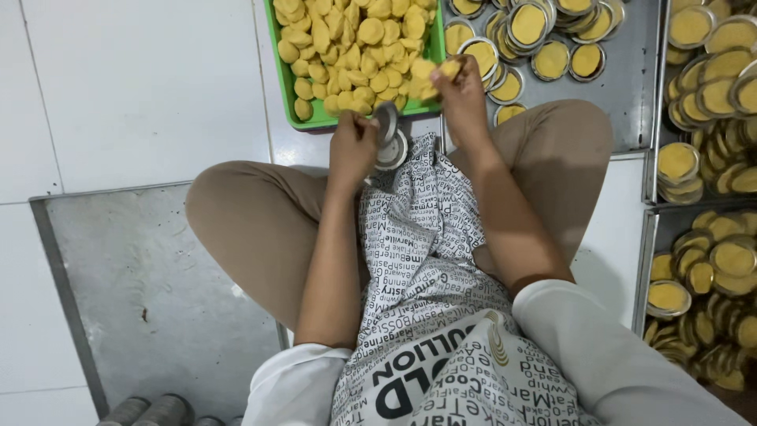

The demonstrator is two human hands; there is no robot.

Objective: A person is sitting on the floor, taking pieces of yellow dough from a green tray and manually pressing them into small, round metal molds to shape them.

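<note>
Round metal tins [389, 136] sit in our left hand [352, 150], fingers curled around them just below the green tray [315, 120]; the upper tin tilts on edge, its flat face turned toward the right. From the head view, our right hand [464, 96] pinches a yellow dough piece [448, 69] at the tray's near right corner, its long axis running left to right. We see the tray heaped with dough pieces [355, 43]. Filled tins [552, 39] crowd steel trays [631, 95] on the right. A black-and-white printed apron [426, 300] covers our lap.
</note>
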